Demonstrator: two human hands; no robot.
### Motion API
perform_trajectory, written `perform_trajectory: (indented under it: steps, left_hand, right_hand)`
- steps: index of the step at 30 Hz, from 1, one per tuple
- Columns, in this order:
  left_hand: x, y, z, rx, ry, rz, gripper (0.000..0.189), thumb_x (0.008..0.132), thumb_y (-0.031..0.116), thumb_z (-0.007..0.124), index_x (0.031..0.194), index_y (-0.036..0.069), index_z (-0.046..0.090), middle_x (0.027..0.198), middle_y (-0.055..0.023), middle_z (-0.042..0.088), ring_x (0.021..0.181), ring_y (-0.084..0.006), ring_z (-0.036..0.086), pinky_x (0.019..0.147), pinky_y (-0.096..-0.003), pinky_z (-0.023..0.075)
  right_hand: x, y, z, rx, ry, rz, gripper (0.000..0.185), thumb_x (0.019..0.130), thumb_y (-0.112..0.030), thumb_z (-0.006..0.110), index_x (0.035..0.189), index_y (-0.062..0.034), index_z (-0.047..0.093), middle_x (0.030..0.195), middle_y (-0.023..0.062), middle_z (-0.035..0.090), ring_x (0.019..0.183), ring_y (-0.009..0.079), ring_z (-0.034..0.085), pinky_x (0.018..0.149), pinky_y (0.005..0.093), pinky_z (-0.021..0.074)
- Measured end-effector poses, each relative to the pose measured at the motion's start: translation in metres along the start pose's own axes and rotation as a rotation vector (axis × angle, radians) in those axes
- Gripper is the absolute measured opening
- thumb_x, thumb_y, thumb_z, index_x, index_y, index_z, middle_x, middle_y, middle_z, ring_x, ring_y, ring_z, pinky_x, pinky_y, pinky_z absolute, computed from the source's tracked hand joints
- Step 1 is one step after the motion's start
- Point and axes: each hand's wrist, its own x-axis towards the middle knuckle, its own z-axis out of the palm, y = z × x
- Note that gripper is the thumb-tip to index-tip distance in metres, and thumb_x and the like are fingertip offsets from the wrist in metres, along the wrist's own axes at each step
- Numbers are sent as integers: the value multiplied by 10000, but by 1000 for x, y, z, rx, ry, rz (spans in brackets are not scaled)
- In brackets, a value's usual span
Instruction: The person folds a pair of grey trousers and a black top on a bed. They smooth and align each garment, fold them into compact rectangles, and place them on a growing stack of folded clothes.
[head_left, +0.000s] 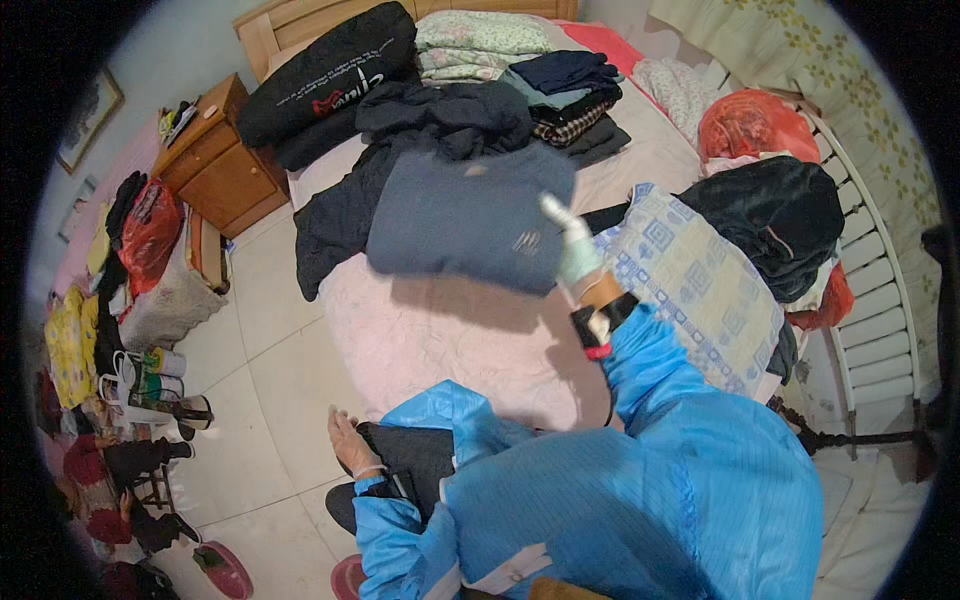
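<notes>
A folded dark grey-blue garment with a small printed mark is held above the bed by its right side. My right hand, in a pale glove, grips that edge, and the garment looks slightly blurred. Its shadow falls on the pink bedsheet. Over by my dark-trousered thigh, my left hand is gloved in clear plastic, holding nothing, its fingers extended. Behind the garment lie rumpled black clothes. A blue-and-cream patterned cloth spreads to the right of my right forearm.
Folded clothes are stacked farther back, beside folded floral bedding and a large black bag. Black fabric and a red plastic bag lie along the white bed rail. A wooden nightstand stands left.
</notes>
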Motion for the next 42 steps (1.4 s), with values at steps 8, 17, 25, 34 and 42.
perform_trajectory:
  steps: [8, 17, 25, 34, 42]
  left_hand:
    - [6, -4, 6, 77, 24, 16, 452, 1053, 259, 485, 1422, -2, 508, 1146, -125, 668, 815, -159, 607, 783, -302, 518]
    - [4, 5, 16, 56, -17, -52, 458, 1050, 273, 516, 1406, -16, 513, 1088, -95, 642, 830, -139, 596, 774, -299, 522]
    - [11, 2, 23, 124, -3, 19, 435, 1042, 231, 509, 1395, -22, 526, 892, -42, 610, 776, -117, 555, 744, -269, 497]
    - [23, -18, 16, 353, -24, -37, 484, 1023, 365, 490, 1388, 58, 574, 1301, -181, 650, 1096, -320, 654, 961, -382, 494]
    - [8, 17, 21, 495, -9, -1, 457, 1031, 345, 481, 1376, 60, 573, 1283, -204, 644, 1122, -355, 642, 967, -402, 495]
  right_hand:
    - [65, -79, -86, 172, 69, -356, 507, 920, -387, 688, 1277, -33, 621, 1239, 142, 665, 1082, 316, 647, 981, 442, 519]
    - [114, 33, -238, 81, 252, -52, 563, 954, -396, 661, 1403, -87, 521, 1421, 112, 558, 1227, 325, 564, 1069, 494, 425]
    - [119, 29, -241, -104, 646, 157, 382, 915, -415, 727, 1216, -194, 647, 1224, -18, 678, 1059, 230, 626, 800, 406, 479]
    - [127, -4, -256, -210, 409, 38, 501, 915, -365, 733, 1343, -148, 586, 1303, 87, 650, 1150, 287, 619, 1002, 471, 495]
    - [164, -77, -246, -930, 989, 77, 754, 910, -490, 676, 1452, -2, 482, 1404, 180, 575, 1314, 341, 512, 1116, 434, 381]
